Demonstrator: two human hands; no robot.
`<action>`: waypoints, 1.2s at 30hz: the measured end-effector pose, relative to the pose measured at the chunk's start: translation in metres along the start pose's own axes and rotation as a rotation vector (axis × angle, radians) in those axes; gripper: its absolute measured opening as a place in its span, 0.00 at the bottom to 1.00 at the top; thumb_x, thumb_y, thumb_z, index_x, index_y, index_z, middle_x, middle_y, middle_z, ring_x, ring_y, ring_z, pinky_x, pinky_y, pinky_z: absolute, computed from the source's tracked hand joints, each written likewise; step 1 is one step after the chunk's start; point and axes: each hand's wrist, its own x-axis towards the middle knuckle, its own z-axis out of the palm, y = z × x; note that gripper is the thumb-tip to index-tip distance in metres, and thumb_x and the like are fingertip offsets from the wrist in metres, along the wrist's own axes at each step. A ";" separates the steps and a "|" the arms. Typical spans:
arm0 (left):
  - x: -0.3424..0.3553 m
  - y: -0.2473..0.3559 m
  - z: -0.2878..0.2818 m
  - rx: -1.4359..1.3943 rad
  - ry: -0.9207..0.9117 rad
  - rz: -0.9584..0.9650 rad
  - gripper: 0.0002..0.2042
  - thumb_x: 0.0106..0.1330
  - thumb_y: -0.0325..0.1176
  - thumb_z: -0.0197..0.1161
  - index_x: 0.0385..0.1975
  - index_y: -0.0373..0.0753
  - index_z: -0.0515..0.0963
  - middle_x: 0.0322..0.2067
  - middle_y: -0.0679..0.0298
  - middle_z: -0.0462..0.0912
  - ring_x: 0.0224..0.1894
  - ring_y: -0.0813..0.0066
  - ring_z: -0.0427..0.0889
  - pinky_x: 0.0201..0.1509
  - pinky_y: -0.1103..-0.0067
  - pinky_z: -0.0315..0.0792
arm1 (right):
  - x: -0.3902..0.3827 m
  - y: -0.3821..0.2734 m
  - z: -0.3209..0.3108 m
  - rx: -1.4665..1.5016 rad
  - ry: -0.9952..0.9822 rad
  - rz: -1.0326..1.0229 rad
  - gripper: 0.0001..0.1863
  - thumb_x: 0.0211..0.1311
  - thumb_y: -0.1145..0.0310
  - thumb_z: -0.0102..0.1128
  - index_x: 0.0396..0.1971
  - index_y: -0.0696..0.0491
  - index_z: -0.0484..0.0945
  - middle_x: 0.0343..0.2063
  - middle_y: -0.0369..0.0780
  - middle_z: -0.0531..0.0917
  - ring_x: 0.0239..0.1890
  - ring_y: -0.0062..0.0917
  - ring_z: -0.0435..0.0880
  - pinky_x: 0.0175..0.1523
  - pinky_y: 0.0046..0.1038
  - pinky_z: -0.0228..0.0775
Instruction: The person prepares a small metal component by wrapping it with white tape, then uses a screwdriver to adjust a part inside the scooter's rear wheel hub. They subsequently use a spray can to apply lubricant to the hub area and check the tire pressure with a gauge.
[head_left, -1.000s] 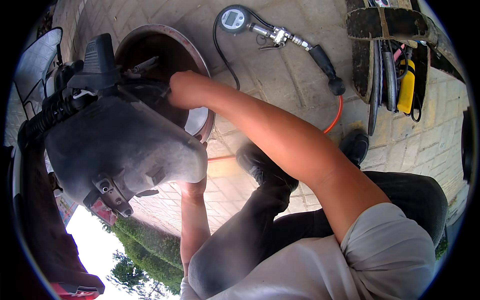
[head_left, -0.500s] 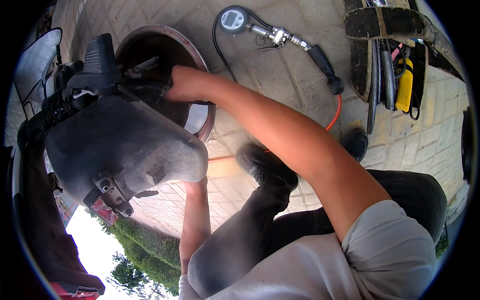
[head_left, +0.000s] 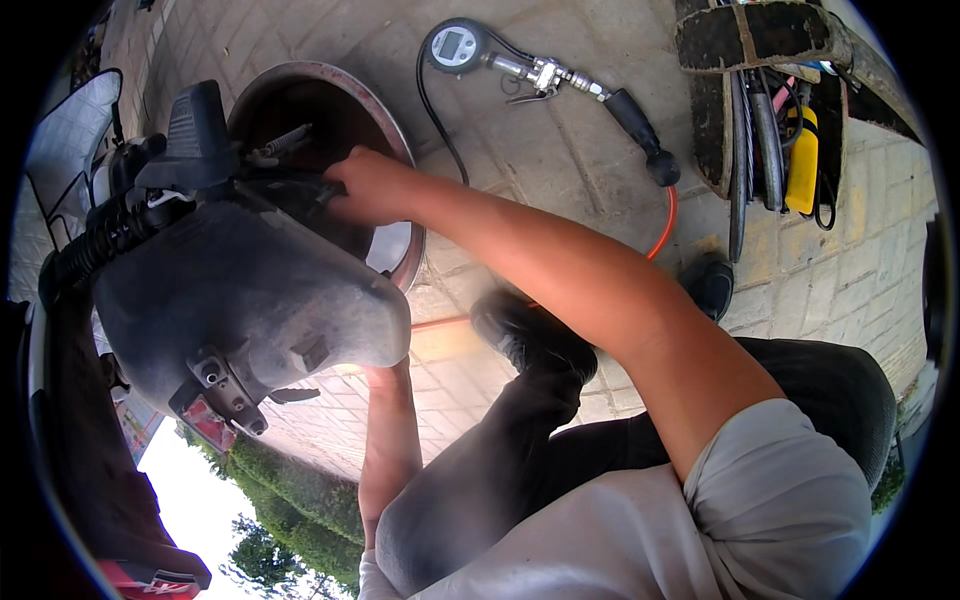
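Right hand (head_left: 368, 188) grasps parts behind the dusty grey scooter body (head_left: 235, 300), whose long axis runs upper left to lower right; the left hand's state is hidden beneath it.

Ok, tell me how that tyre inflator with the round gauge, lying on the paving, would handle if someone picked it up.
The tyre inflator would likely feel front-heavy: the round gauge and metal fittings sit at one end. Its black hose and orange hose curve loosely over the paving, so they would probably trail and tug. The gauge face looks breakable if dropped.
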 end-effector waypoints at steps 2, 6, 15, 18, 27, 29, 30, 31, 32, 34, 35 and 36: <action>0.001 -0.004 0.001 0.065 0.012 0.035 0.60 0.52 0.19 0.68 0.66 0.46 0.17 0.45 0.57 0.77 0.43 0.71 0.77 0.45 0.79 0.74 | 0.000 0.002 0.004 0.009 0.038 -0.017 0.21 0.53 0.61 0.59 0.47 0.53 0.78 0.40 0.53 0.74 0.45 0.42 0.75 0.51 0.35 0.69; 0.002 -0.010 0.001 0.055 0.028 -0.005 0.59 0.53 0.19 0.66 0.67 0.47 0.17 0.42 0.58 0.78 0.41 0.72 0.77 0.44 0.79 0.74 | -0.002 0.003 0.014 0.033 0.093 -0.030 0.20 0.56 0.63 0.58 0.49 0.51 0.77 0.42 0.52 0.72 0.46 0.42 0.74 0.51 0.35 0.69; 0.001 -0.004 -0.001 0.969 -0.037 0.246 0.47 0.58 0.26 0.61 0.66 0.44 0.28 0.46 0.59 0.75 0.45 0.71 0.75 0.49 0.77 0.71 | -0.007 -0.006 0.005 0.016 0.039 0.011 0.18 0.58 0.63 0.57 0.48 0.51 0.78 0.41 0.53 0.72 0.44 0.43 0.75 0.52 0.36 0.68; 0.002 -0.008 -0.005 1.466 -0.079 0.425 0.43 0.60 0.29 0.59 0.66 0.43 0.32 0.47 0.59 0.74 0.46 0.70 0.74 0.50 0.75 0.70 | -0.007 -0.008 0.006 0.000 0.044 0.034 0.17 0.58 0.63 0.57 0.46 0.52 0.79 0.41 0.54 0.72 0.44 0.44 0.75 0.52 0.36 0.68; 0.003 -0.012 -0.008 2.030 -0.157 0.683 0.32 0.66 0.37 0.54 0.65 0.40 0.44 0.52 0.60 0.71 0.51 0.69 0.71 0.56 0.72 0.67 | -0.008 -0.014 0.009 -0.081 0.066 0.061 0.09 0.52 0.71 0.58 0.30 0.60 0.83 0.45 0.58 0.73 0.45 0.49 0.77 0.51 0.39 0.71; 0.002 -0.015 -0.009 2.057 -0.181 0.720 0.31 0.67 0.39 0.53 0.65 0.39 0.47 0.53 0.61 0.71 0.52 0.69 0.70 0.58 0.72 0.67 | -0.007 -0.015 0.010 -0.094 0.057 0.071 0.08 0.51 0.73 0.58 0.29 0.59 0.83 0.45 0.57 0.74 0.45 0.48 0.78 0.50 0.39 0.72; 0.002 -0.015 -0.009 2.056 -0.194 0.738 0.30 0.68 0.40 0.52 0.65 0.39 0.48 0.53 0.61 0.70 0.53 0.69 0.70 0.58 0.71 0.67 | -0.006 -0.015 0.011 -0.102 0.052 0.075 0.08 0.50 0.73 0.58 0.29 0.59 0.83 0.45 0.56 0.74 0.45 0.48 0.79 0.50 0.40 0.72; 0.003 -0.015 -0.010 2.051 -0.215 0.756 0.29 0.68 0.41 0.52 0.64 0.38 0.49 0.54 0.61 0.70 0.53 0.68 0.70 0.59 0.71 0.66 | -0.006 -0.016 0.011 -0.110 0.048 0.080 0.08 0.49 0.74 0.59 0.28 0.59 0.83 0.45 0.56 0.75 0.45 0.48 0.79 0.50 0.40 0.73; 0.004 -0.015 -0.011 2.042 -0.237 0.769 0.29 0.69 0.42 0.51 0.64 0.38 0.51 0.54 0.61 0.70 0.54 0.68 0.69 0.60 0.71 0.66 | -0.005 -0.015 0.010 -0.141 0.034 0.083 0.10 0.52 0.71 0.58 0.32 0.59 0.82 0.44 0.55 0.75 0.45 0.47 0.78 0.50 0.39 0.72; 0.005 -0.015 -0.013 2.034 -0.265 0.808 0.28 0.70 0.44 0.50 0.64 0.37 0.53 0.55 0.61 0.69 0.55 0.68 0.69 0.61 0.70 0.65 | -0.004 -0.018 0.006 -0.210 0.002 0.085 0.14 0.58 0.65 0.55 0.39 0.59 0.79 0.42 0.52 0.76 0.46 0.44 0.78 0.52 0.38 0.70; 0.005 -0.016 -0.013 2.044 -0.270 0.829 0.27 0.71 0.44 0.49 0.64 0.37 0.55 0.56 0.61 0.69 0.56 0.68 0.68 0.62 0.70 0.65 | -0.007 -0.019 0.005 -0.199 0.039 0.091 0.15 0.57 0.65 0.56 0.39 0.59 0.78 0.42 0.52 0.76 0.46 0.43 0.78 0.52 0.37 0.70; 0.003 -0.015 -0.014 2.096 -0.221 0.863 0.27 0.70 0.46 0.51 0.63 0.37 0.57 0.56 0.61 0.68 0.56 0.67 0.68 0.62 0.70 0.64 | -0.013 -0.026 0.000 -0.196 0.069 0.093 0.15 0.57 0.64 0.57 0.40 0.59 0.78 0.43 0.51 0.76 0.47 0.43 0.78 0.52 0.37 0.70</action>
